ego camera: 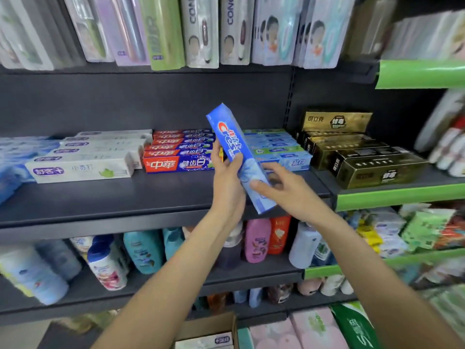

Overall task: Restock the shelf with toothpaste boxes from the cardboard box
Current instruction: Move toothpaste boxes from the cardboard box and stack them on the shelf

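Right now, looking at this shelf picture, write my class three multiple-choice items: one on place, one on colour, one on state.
1. Where is the held toothpaste box?
A. in front of the toothpaste shelf
B. inside the cardboard box
C. among the shampoo bottles

2. What colour is the held box mainly?
A. gold
B. blue
C. red

3. How does the held box sit?
A. flat on the shelf
B. tilted, in the air
C. lying on the floor

Answers:
1 A: it is held up before the rows of stocked boxes.
2 B: its face is blue with a red and white logo.
3 B: the left hand wraps its middle, the right hand meets its lower end, its top leaning left.
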A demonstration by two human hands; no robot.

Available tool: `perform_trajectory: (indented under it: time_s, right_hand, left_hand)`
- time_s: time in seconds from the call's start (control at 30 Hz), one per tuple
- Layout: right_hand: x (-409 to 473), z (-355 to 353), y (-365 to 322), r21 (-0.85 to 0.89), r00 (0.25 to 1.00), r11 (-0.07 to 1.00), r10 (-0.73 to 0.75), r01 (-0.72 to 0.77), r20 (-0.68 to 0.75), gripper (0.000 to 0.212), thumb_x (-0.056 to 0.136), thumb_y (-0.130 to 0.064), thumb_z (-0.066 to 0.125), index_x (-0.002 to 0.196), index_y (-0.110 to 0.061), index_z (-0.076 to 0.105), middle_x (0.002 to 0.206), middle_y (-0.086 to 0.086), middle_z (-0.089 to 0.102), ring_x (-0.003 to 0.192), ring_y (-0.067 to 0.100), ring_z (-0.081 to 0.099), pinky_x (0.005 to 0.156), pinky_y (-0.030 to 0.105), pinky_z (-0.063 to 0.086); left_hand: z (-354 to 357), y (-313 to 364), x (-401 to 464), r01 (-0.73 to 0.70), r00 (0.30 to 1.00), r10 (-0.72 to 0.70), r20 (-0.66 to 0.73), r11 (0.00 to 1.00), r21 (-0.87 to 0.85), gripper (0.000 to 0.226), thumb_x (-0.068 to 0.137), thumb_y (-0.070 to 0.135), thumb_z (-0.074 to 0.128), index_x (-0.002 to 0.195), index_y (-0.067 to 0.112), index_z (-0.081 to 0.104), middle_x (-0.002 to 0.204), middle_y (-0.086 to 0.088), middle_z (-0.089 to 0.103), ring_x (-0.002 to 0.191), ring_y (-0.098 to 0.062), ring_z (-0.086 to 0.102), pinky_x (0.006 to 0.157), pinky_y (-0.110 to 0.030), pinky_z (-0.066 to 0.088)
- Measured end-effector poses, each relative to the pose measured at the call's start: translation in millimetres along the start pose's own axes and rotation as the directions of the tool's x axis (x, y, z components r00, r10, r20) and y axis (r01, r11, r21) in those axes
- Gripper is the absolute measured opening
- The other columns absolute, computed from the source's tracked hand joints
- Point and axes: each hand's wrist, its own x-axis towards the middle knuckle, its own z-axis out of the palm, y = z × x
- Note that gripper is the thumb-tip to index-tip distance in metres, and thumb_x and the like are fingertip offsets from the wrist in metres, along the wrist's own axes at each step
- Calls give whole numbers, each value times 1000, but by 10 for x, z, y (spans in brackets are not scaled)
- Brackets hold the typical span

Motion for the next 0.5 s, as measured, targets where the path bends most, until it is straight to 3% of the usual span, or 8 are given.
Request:
perform_trajectory:
  time_s: [0.1,0.17,0.23,0.33,0.4,0.43,0.5]
  right_hand:
    - [101,-286,124,-37,1000,999,21,-21,2,29,85,-25,67,112,-30,56,102,-3,63,92,13,60,89,34,50]
    - [170,-532,207,-234,1000,972,0,2,7,41,84,-29,68,123,-24,55,108,0,62,101,18,58,95,37,47]
    - [268,-754,268,-487,998,872,-54,52,10,46,84,-30,68,127,-20,52,118,5,62,106,23,57,93,38,45]
    - [441,-962,344,-667,993,738,-109,104,34,46,87,-24,64,130,-20,47,126,7,56,115,27,51,89,39,42]
    - [553,-1019,416,-791,996,605,-67,89,60,46,90,-27,60,133,-24,45,130,8,52,120,29,45,94,43,41]
    - [594,-1022,451,-856,997,512,-44,75,61,46,90,-30,59,134,-25,46,131,8,51,122,30,42,97,43,40]
    - [633,-959,531,-922,998,384,-26,59,53,42,90,-33,59,131,-27,51,133,6,49,125,31,39,100,42,36]
  left_hand:
    - [63,-52,9,-5,997,-1,82,998,69,64,89,-10,46,141,22,28,102,-5,57,84,-15,59,81,-33,49]
    - [14,-3,61,-37,997,26,73,987,159,56,88,-8,50,137,15,34,100,-4,57,85,-12,59,81,-31,50]
    - [-110,57,151,-120,993,107,58,935,335,37,88,-4,54,122,7,46,97,-1,60,83,-4,60,81,-24,49]
    - [-355,58,236,-166,986,111,124,694,701,36,84,7,66,118,6,52,107,-1,62,84,3,60,82,-19,49]
    - [-518,-14,295,-190,981,101,164,388,902,51,81,18,71,126,11,48,122,-4,55,106,-8,54,94,-27,43]
    - [-572,-43,312,-204,977,113,181,248,947,57,81,23,71,130,13,44,129,-5,50,116,-14,48,98,-30,39]
    - [-615,-61,311,-230,968,140,211,137,964,60,84,27,67,136,14,40,135,-6,44,123,-21,42,100,-32,36]
